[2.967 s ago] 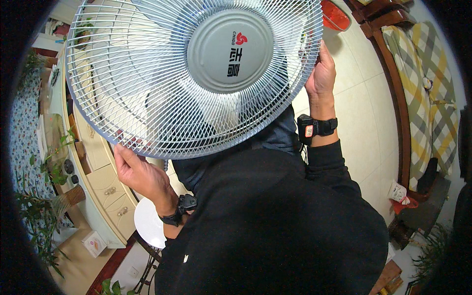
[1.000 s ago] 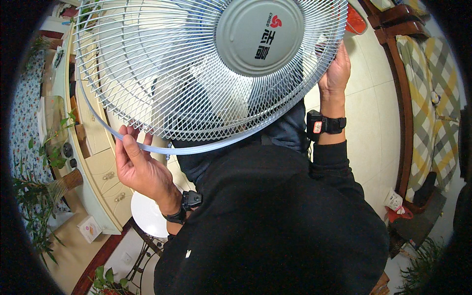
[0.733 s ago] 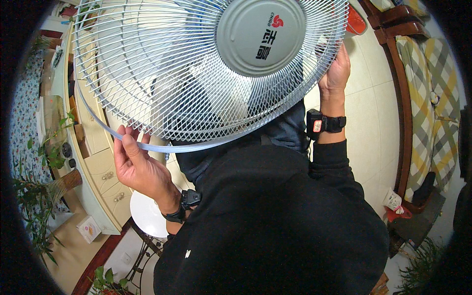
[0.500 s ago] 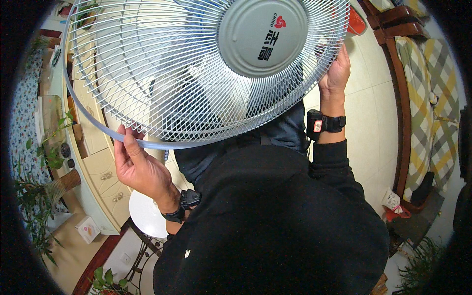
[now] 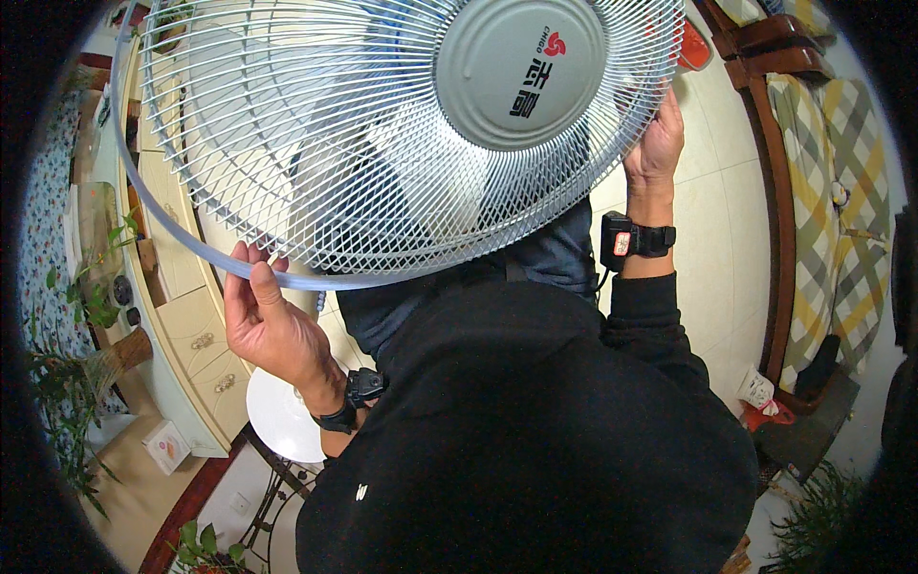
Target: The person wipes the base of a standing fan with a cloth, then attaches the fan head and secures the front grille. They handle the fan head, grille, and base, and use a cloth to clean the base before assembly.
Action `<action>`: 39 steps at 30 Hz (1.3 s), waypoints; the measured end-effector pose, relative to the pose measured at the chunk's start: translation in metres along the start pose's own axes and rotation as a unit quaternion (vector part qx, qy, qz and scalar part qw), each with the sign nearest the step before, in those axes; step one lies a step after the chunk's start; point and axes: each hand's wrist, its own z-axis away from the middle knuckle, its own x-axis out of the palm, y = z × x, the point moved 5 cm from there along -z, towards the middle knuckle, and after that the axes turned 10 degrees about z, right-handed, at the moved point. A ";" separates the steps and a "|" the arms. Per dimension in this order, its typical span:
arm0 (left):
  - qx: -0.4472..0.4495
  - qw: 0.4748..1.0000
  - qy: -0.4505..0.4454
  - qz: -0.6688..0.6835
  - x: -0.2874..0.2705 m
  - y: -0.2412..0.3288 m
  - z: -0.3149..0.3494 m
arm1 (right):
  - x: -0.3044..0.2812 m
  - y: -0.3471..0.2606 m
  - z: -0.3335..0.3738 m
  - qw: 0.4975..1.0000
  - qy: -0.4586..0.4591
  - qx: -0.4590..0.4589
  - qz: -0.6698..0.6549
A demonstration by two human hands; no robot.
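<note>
A round fan grille (image 5: 335,222) of pale metal wires, with a grey disc (image 5: 521,72) at its centre, fills the upper middle. A translucent bluish plastic ring (image 5: 182,234) runs along its lower edge and stands away from the wires at the left. The thumb and fingers of my left hand (image 5: 277,325) pinch this ring at the lower left. My right hand (image 5: 657,143) is closed on the grille's right edge, its fingertips partly hidden behind the wires. Fan blades show dimly through the grille. The top of the grille is cut off by the picture.
A cream cabinet (image 5: 206,335) with drawers runs down the left, a potted plant (image 5: 120,354) and a small white box (image 5: 167,447) on its top. Below stands a round white stool (image 5: 282,421). A wooden sofa with checked cushions (image 5: 813,220) lines the right. Pale tiles (image 5: 727,258) cover the floor.
The grille and its grey disc have shifted slightly right. At the left, the gap between ring and wires has widened a little. Both hands keep their places almost unchanged.
</note>
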 end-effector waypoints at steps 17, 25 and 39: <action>-0.010 0.996 -0.002 0.094 -0.011 -0.010 0.009 | -0.006 0.004 0.002 0.998 -0.040 -0.016 -0.047; -0.030 0.978 -0.036 0.202 -0.017 -0.022 0.003 | -0.004 0.008 0.002 0.997 -0.043 -0.005 -0.068; -0.025 0.983 -0.023 0.180 -0.017 -0.020 -0.003 | -0.003 0.006 -0.001 0.999 -0.006 0.001 -0.049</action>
